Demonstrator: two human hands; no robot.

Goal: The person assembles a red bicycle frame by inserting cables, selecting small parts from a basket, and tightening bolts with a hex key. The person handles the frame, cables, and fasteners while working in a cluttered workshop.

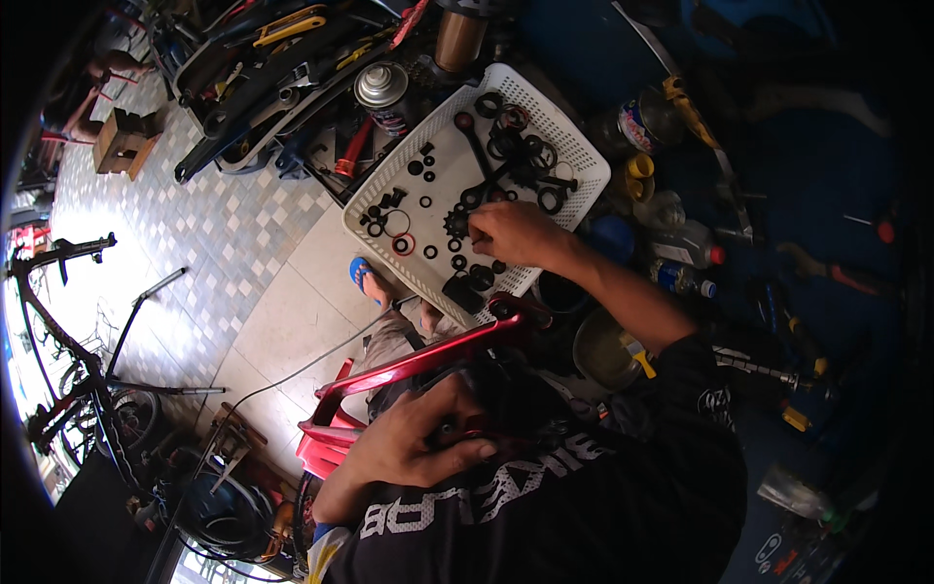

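Observation:
A white perforated plastic basket [438, 177] stands in front of me, holding loose black rings, bolts, a black crank arm [473, 146] and other small bike parts. My right hand [518, 234] reaches into it from the right. Its fingers are bent together over a dark toothed part [455, 222]; what they pinch, if anything, is hidden. A glossy red bike frame part [418, 361] slants across my lap below the basket. My left hand [418, 438] curls round its lower end, thumb pointing right, where black pieces and shadow hide the grip.
A spray can [382, 88] and piled tools stand beyond the basket. Right of it lie bottles [681, 277], a yellow-handled brush [637, 355] over a round bowl [595, 346], and more tools. A dark bike frame [66, 336] stands left; a wooden stool [119, 143] stands on the tiles.

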